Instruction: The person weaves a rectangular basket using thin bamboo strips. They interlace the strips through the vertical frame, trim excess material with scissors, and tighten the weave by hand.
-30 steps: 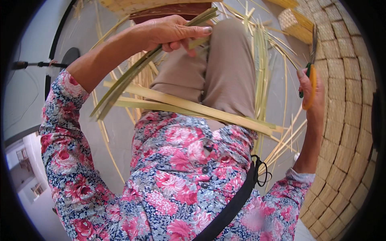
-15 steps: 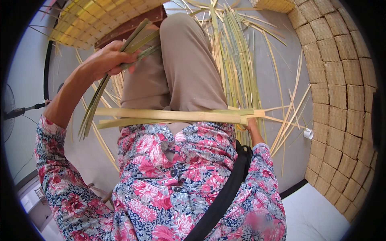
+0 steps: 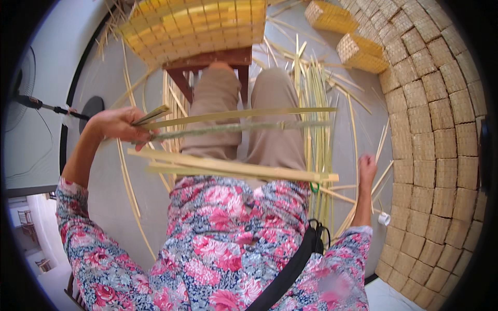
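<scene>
My left hand [image 3: 122, 126] is closed round several flat green strips, which look like split bamboo. Two of these strips [image 3: 233, 114] reach rightward above my thighs. Below them, across my lap, lie pale yellow strips [image 3: 233, 167], lengthwise from left to right. A small green loop [image 3: 315, 187] shows by their right end. Away to the right of the lap, my right hand [image 3: 367, 167] is raised with its fingers curled in. Whether anything small is inside that hand I cannot make out.
Long loose strips [image 3: 321, 98] cover the floor right of my knees. Ahead, a yellow woven basket [image 3: 197, 31] rests on a red-brown stool [image 3: 244, 58]. Stacked woven blocks [image 3: 430, 129] line the right side. A white roll [image 3: 384, 218] lies near them; a fan [image 3: 31, 101] stands left.
My right hand has left the right end of the lap strips and moved outward right. My left hand's green strips have swung from upright to level across my thighs. The view has tilted up.
</scene>
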Tool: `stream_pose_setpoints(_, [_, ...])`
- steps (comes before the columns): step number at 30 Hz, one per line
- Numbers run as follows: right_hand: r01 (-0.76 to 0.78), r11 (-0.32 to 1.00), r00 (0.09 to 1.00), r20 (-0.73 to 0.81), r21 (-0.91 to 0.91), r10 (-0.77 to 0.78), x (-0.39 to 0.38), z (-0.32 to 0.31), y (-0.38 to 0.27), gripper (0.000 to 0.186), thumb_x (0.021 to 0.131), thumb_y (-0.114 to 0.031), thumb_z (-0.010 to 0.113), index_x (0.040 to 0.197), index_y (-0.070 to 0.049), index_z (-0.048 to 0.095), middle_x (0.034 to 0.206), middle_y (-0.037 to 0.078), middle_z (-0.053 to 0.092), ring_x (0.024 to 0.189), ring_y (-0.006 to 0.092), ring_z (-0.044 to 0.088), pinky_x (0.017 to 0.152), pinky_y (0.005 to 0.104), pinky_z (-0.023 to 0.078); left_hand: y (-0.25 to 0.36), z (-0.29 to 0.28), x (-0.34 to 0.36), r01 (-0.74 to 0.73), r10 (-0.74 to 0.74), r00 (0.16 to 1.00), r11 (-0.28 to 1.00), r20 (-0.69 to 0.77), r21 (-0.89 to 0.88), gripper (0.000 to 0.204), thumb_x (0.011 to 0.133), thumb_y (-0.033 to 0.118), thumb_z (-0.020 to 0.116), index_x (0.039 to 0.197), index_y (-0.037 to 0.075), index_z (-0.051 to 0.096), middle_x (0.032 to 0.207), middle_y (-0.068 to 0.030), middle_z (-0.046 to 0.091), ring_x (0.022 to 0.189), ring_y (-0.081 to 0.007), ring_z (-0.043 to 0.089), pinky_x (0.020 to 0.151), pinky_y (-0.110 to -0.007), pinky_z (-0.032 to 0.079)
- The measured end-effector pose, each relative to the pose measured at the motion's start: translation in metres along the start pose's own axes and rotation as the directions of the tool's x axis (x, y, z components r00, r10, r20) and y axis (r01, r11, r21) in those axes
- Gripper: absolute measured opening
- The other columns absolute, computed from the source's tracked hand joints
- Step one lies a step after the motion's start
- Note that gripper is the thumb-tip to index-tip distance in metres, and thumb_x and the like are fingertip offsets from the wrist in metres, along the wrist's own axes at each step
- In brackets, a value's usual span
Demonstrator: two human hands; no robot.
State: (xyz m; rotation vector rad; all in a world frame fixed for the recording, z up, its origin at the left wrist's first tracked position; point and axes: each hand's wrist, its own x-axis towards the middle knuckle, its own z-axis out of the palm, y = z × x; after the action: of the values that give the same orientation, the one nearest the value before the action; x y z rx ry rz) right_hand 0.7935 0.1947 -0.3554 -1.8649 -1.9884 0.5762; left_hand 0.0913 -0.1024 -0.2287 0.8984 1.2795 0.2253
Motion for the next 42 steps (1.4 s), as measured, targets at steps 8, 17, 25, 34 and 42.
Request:
stream_pose_setpoints(8, [0.734,0.632,0.620,0.137,0.249,-0.773,-0.018,0.027,-0.343,0.028,0.087,0.000,0.060,0.114,-0.003,0.066,0.113,0.014,0.068,0.109,0.0267,0.063,0.097,0.0362,0.046,-0.005,-0.013,0.011,0.057,-0.066,0.994,0.993,0.088,0.102,0.026,0.091,0.014,0.061,0.111,0.002,0.072,0.068,-0.0012,0.067,0.048,-0.0043,0.046,0.044,-0.022,0.037])
stream_pose_setpoints(17, [0.839,0.439,0.237,0.509,0.322,-0.827,-0.097,0.137,-0.393,0.013,0.091,-0.019,0.060,0.090,-0.006,0.057,0.085,0.013,0.063,0.080,0.0361,0.063,0.066,0.0477,0.049,-0.051,-0.019,-0.008,0.024,-0.008,0.984,0.996,-0.180,0.088,0.061,0.085,0.053,0.071,0.120,0.004,0.068,0.085,-0.0023,0.073,0.043,-0.0066,0.048,0.037,-0.023,0.038])
stream_pose_setpoints(25, [0.836,0.520,0.346,0.567,0.176,-0.748,-0.120,0.125,-0.386,0.020,0.095,-0.025,0.057,0.084,-0.008,0.053,0.072,0.014,0.063,0.065,0.0391,0.061,0.057,0.0502,0.046,-0.128,-0.012,-0.032,0.171,-0.159,0.851,0.985,-0.500,-0.023,0.055,0.097,0.055,0.051,0.120,0.007,0.068,0.089,-0.0086,0.073,0.045,-0.0054,0.039,0.039,-0.022,0.032])
stream_pose_setpoints(34, [0.797,0.548,0.362,0.526,0.255,-0.770,-0.133,0.127,-0.377,0.018,0.095,-0.024,0.058,0.085,-0.010,0.054,0.073,0.014,0.063,0.065,0.0377,0.062,0.055,0.0481,0.046,-0.118,0.062,-0.009,-0.177,-0.132,0.840,0.851,-0.526,-0.495,0.046,0.098,0.046,0.055,0.102,0.002,0.068,0.069,0.0005,0.059,0.043,-0.0032,0.032,0.038,-0.020,0.024])
stream_pose_setpoints(42, [0.755,0.577,0.372,0.519,0.313,-0.769,-0.139,0.146,-0.361,0.019,0.094,-0.025,0.059,0.083,-0.010,0.054,0.072,0.014,0.063,0.065,0.0377,0.063,0.055,0.0481,0.047,-0.156,0.038,-0.041,0.015,-0.119,0.616,0.990,-0.779,-0.140,0.037,0.100,0.038,0.057,0.093,0.003,0.068,0.068,-0.0030,0.061,0.052,-0.0069,0.045,0.045,-0.025,0.034])
